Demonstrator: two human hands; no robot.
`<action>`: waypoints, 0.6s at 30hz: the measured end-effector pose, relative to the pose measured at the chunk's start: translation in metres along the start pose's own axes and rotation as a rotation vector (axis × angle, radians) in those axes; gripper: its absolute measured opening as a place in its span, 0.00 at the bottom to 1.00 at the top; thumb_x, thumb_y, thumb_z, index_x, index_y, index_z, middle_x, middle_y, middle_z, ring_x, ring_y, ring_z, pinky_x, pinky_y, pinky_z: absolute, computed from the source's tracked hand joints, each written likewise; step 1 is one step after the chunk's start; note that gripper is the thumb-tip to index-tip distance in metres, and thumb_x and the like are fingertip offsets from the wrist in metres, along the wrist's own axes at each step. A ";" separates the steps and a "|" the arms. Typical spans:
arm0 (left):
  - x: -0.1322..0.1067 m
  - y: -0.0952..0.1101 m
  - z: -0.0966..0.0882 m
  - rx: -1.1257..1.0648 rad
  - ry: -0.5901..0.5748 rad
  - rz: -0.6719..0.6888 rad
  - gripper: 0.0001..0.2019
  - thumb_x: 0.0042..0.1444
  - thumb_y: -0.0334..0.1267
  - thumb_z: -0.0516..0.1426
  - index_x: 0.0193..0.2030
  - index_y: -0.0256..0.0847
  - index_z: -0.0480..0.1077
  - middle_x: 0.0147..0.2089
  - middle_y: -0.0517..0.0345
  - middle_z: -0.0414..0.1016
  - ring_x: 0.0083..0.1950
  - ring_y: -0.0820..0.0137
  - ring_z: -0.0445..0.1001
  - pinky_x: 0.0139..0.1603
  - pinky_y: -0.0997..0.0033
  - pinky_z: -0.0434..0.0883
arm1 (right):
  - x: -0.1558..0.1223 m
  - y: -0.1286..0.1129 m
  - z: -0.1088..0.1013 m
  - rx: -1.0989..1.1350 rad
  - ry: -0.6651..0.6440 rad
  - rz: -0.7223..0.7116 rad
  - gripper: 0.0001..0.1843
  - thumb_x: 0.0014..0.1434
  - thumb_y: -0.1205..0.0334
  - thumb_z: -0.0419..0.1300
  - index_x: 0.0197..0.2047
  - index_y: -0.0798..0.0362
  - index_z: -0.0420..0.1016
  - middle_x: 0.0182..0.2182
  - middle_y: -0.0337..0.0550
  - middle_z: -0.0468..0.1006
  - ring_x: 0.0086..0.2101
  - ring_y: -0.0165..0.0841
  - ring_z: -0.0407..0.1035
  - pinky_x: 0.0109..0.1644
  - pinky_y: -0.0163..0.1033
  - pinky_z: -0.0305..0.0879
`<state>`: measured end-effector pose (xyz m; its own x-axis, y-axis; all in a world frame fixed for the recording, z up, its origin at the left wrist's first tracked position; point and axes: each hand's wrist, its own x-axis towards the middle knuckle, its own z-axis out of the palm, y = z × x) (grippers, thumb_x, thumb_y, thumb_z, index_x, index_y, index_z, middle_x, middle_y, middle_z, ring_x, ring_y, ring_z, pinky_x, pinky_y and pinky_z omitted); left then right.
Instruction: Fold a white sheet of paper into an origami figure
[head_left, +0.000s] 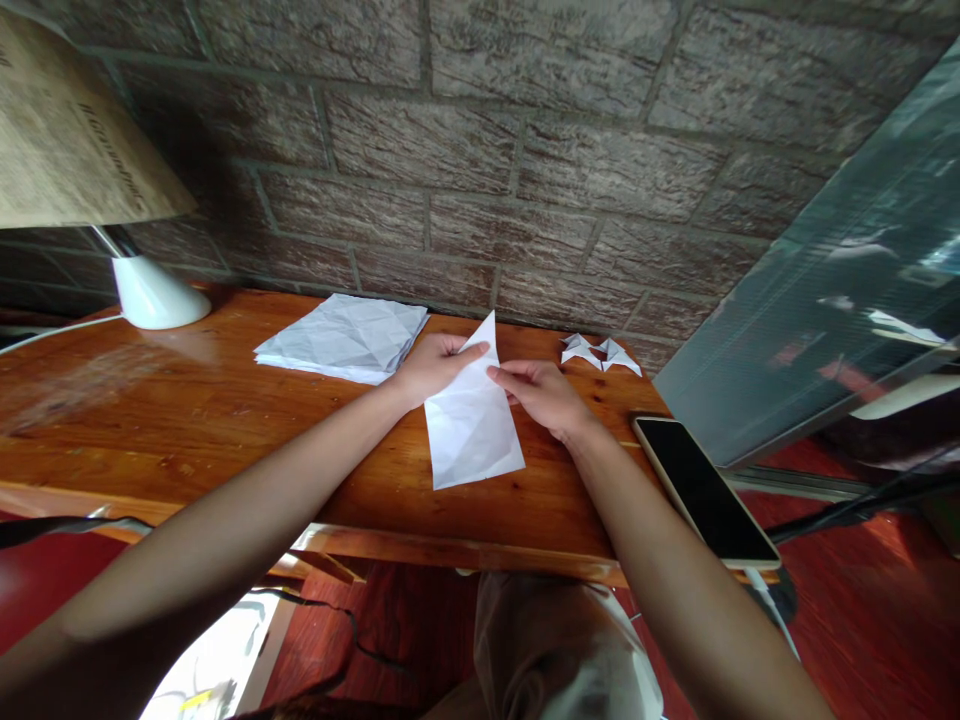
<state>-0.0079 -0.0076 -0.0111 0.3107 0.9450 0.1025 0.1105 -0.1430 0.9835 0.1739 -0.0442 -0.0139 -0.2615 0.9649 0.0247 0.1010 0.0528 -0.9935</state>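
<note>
A white sheet of paper point(472, 425) lies on the wooden table point(187, 420), its far end folded into a point. My left hand point(435, 365) pinches the left side of that point, fingers closed on the paper. My right hand point(544, 395) presses and pinches the right side of the fold, fingers curled on the sheet. Both hands meet near the paper's tip.
A stack of creased white sheets point(345, 338) lies to the left by the brick wall. Two small folded paper shapes point(600, 352) sit at the back right. A dark phone point(705, 490) lies at the table's right edge. A lamp with white base point(154, 292) stands far left.
</note>
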 end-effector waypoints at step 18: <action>0.005 -0.016 -0.004 0.436 0.030 0.183 0.30 0.57 0.65 0.53 0.23 0.37 0.69 0.21 0.60 0.65 0.24 0.73 0.61 0.23 0.74 0.54 | 0.009 0.006 -0.002 0.090 0.086 -0.022 0.16 0.57 0.49 0.65 0.30 0.53 0.79 0.26 0.39 0.80 0.28 0.28 0.71 0.33 0.33 0.68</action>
<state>-0.0116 0.0000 -0.0260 0.3350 0.9000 0.2790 0.4444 -0.4120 0.7955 0.1741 -0.0350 -0.0194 -0.1790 0.9825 0.0520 0.0083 0.0544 -0.9985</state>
